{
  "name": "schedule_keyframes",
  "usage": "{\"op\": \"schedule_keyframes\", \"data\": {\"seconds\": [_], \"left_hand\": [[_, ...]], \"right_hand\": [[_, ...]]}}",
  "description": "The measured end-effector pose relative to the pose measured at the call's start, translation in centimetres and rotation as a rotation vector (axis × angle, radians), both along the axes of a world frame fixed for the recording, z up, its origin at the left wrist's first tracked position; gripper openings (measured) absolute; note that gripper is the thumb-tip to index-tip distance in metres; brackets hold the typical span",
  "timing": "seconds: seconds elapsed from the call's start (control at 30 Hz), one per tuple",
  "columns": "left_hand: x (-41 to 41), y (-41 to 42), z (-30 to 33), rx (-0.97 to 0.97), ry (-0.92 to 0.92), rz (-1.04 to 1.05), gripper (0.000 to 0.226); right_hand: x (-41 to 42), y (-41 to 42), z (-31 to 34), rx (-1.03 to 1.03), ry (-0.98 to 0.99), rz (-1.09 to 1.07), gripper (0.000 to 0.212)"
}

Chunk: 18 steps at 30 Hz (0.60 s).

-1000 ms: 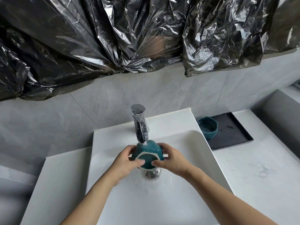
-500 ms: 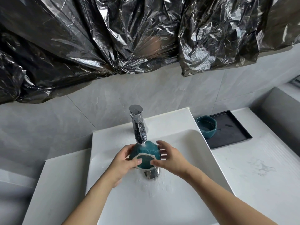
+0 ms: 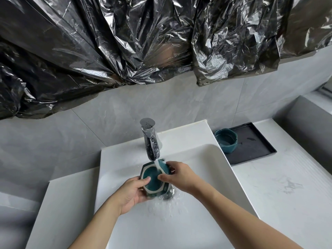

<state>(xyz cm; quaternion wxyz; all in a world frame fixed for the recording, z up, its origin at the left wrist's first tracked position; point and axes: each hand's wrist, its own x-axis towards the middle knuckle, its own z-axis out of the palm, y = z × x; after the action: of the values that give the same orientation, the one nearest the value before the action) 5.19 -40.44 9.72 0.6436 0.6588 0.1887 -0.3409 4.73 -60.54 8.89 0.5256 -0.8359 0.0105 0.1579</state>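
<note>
Teal ceramic cup [image 3: 153, 178] held over sink basin [image 3: 125, 153], tipped on side, hexagonal base turned toward camera, directly under faucet [image 3: 150, 141]. Water stream [image 3: 158, 163] seen striking base; splashes scattered around drain [image 3: 169, 193]. Left hand [image 3: 132, 194] curled round cup from lower left, thumb laid on base. Right hand [image 3: 179, 174] clasped on cup's right side, thumb pressed on base. Second teal cup [image 3: 226, 141] stood upright on black tray [image 3: 255, 144], on counter [image 3: 287, 186] right of sink basin. Black plastic sheeting [image 3: 125, 51] hung above tiled wall.

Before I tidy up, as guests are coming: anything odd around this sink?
Yes: crumpled black plastic sheeting hangs across the wall above the tap, an unusual covering. Water splashes off the teal dish into the basin.
</note>
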Motion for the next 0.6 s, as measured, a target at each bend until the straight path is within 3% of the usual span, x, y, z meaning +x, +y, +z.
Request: {"op": "schedule_keyframes", "data": {"seconds": [0.07, 0.17, 0.23, 0.3, 0.37, 0.43, 0.6], "left_hand": [[0.0, 0.0, 0.4, 0.061, 0.031, -0.074, 0.028], [0.1, -0.4, 1.7, 0.278, -0.020, -0.225, 0.027], [0.9, -0.8, 2.9, 0.564, -0.202, -0.297, 0.031], [2.0, -1.5, 4.7, 0.852, -0.521, -0.285, 0.049], [2.9, -2.7, 7.2, 0.885, -0.880, -0.237, 0.063], [3.8, -3.7, 9.1, 0.892, -1.117, -0.299, 0.068], [3.4, -4.6, 8.6, 0.933, -1.170, -0.461, 0.070]], "right_hand": [[0.0, 0.2, -0.1, -0.025, 0.058, -0.018, 0.021], [0.0, -0.2, -0.3, 0.169, 0.232, -0.097, 0.026], [0.0, -0.7, -0.1, 0.289, 0.316, -0.156, 0.032], [0.0, -1.1, 0.3, 0.313, 0.330, -0.204, 0.030], [0.0, -1.4, 0.7, 0.314, 0.324, -0.235, 0.028], [-0.1, -1.6, 0.8, 0.307, 0.317, -0.250, 0.027], [-0.7, -2.2, 0.5, 0.307, 0.333, -0.271, 0.028]]}}
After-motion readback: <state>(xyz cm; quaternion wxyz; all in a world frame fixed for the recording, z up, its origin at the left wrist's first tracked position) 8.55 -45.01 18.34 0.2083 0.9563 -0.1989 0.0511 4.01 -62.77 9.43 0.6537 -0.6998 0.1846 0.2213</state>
